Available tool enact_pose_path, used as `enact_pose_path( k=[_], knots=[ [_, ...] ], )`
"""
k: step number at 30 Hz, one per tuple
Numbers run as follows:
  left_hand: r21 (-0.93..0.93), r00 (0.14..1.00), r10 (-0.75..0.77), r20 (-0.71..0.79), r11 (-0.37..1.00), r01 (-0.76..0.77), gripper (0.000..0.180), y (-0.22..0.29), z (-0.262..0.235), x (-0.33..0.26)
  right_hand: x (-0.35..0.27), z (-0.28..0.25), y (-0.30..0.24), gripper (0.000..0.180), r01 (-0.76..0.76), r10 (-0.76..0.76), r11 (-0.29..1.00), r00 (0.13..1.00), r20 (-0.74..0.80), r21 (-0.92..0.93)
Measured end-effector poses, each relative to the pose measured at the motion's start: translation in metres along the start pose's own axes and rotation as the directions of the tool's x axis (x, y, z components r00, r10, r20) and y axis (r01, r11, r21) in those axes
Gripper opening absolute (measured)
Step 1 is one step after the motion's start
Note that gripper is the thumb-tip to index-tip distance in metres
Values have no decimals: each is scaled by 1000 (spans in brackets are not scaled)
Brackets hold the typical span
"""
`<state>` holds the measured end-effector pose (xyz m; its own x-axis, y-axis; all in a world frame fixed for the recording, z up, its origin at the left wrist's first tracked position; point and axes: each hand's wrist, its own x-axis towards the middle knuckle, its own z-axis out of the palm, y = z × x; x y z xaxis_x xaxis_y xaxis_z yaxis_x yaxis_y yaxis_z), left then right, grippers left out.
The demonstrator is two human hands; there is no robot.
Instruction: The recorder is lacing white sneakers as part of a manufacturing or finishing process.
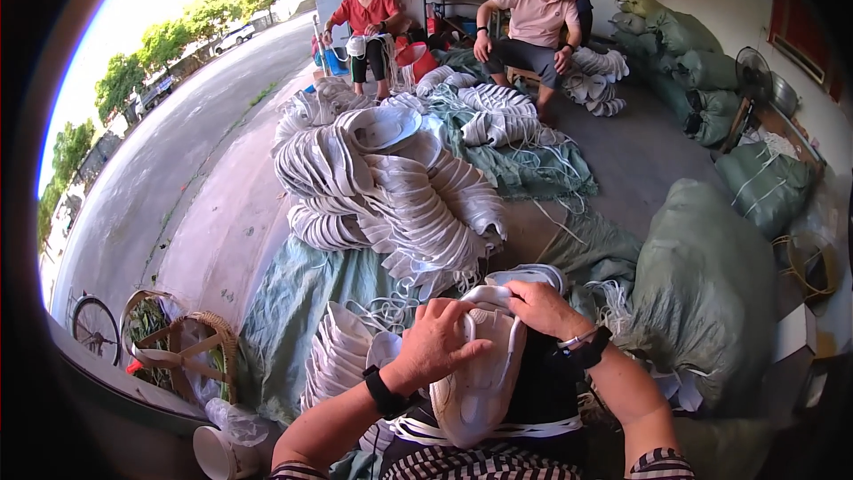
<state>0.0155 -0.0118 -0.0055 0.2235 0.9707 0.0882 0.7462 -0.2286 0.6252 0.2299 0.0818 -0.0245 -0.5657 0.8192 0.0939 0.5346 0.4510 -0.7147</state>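
A white shoe sole point(475, 382) lies lengthwise on my lap, over dark cloth. My left hand point(435, 344) grips its left edge, fingers curled across the top. My right hand point(540, 306) pinches the sole's far end, where a second white piece point(526, 275) sits just beyond. White straps point(484, 429) cross under the sole near my waist. Both wrists wear dark bands. A stack of white soles point(336, 351) stands at my left.
A big heap of nested white soles point(391, 187) covers green sheeting point(293, 302) ahead. Stuffed green sacks point(702, 293) sit at right. Two seated people point(533, 22) work at the back. A woven basket point(178, 347) and a road lie at left.
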Motion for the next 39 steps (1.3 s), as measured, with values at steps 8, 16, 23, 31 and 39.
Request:
enact_pose_path(
  k=[8, 16, 23, 31, 39],
  knots=[
    [41, 998, 20, 52, 999, -23, 83, 5, 8, 2, 0, -9, 16, 23, -7, 49, 982, 973, 224, -186],
    [74, 996, 26, 81, 997, -32, 88, 22, 23, 7, -23, -31, 19, 30, -106, 155, 983, 915, 373, -149],
    [26, 997, 28, 67, 999, -29, 89, 20, 40, 18, -42, 1, 57, 40, -65, 63, 996, 998, 26, 66],
    [140, 996, 87, 15, 986, -89, 87, 30, 39, 13, -49, -18, 40, 41, -32, 28, 998, 994, 103, 45],
    [97, 999, 48, 15, 994, -49, 90, 22, 45, 15, -55, 5, 41, 36, 8, 7, 996, 988, -155, 93]
  ],
)
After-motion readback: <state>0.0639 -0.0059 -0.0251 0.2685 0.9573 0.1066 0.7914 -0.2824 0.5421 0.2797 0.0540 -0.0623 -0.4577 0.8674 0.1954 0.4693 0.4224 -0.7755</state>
